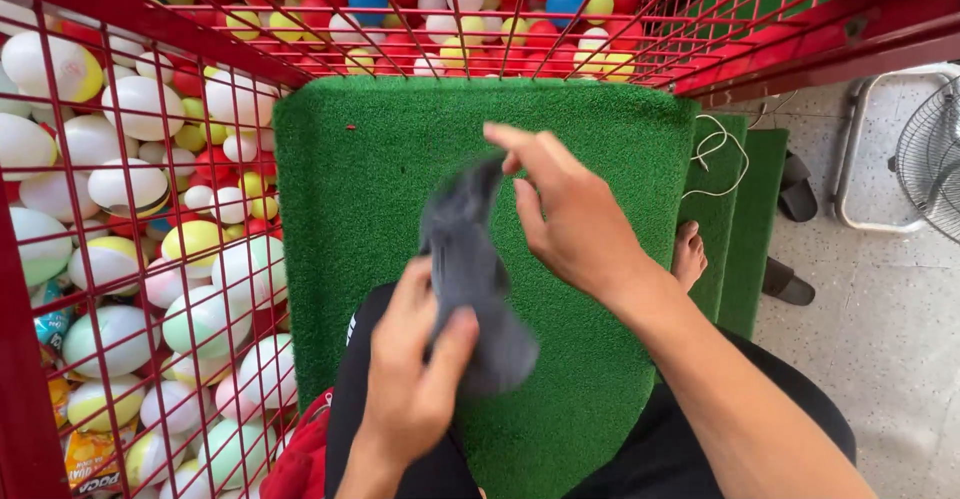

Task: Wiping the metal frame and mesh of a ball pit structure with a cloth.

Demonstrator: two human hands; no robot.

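A grey sock [468,269] hangs stretched between both hands above a green artificial-grass mat [360,169]. My left hand [412,369] pinches its lower end between thumb and fingers, over my black-trousered knee. My right hand [566,209] holds the sock's upper end, index finger pointing left, the other fingers curled on the cloth. My bare foot [688,254] rests at the mat's right edge.
A red wire cage [150,219] full of coloured plastic balls [130,189] stands at left and behind. White cord [712,154] lies on a green step at right. Dark sandals [795,187] and a fan [930,159] sit on the tiled floor at right.
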